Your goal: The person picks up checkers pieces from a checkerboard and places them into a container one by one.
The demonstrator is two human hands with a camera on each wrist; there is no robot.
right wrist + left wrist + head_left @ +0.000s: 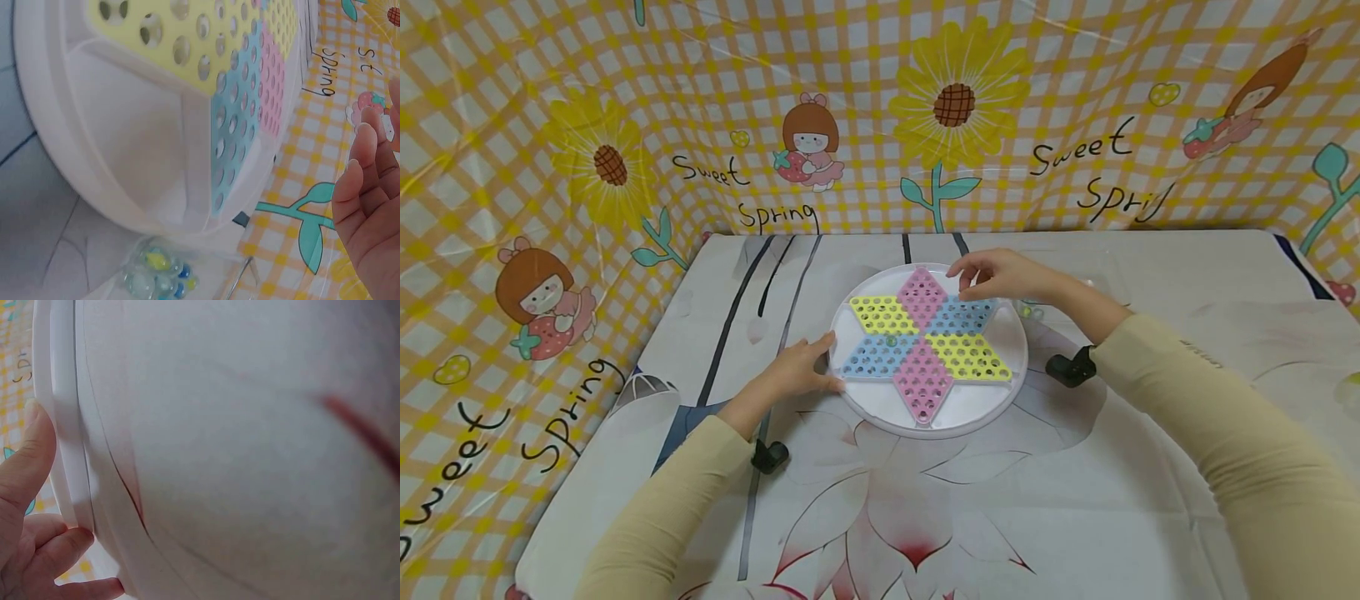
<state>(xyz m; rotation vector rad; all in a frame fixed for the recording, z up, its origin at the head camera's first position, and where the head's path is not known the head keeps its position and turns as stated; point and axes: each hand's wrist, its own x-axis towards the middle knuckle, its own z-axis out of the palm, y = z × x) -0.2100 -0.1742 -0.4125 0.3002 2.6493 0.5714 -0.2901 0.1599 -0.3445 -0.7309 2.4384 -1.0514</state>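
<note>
A round white Chinese checkers board point(880, 417) lies on the table, its star of pink, yellow and blue points full of holes. One greenish glass marble point(891, 341) sits in the left blue point. My left hand point(801, 367) rests against the board's left rim, thumb and fingers spread along it; the left wrist view shows the thumb touching the white rim point(62, 425). Above the far right blue point hovers my right hand point(1003, 275), fingers loosely bent. Nothing shows between those fingers point(365, 147) in the right wrist view.
Beside the board's right edge, clear plastic holds several glass marbles point(159, 275) in green, blue and yellow. The table point(1075, 500) wears a flower-printed cover. A yellow checked cloth point(865, 75) hangs behind it and at the left. Both wrists carry small black devices point(1071, 367).
</note>
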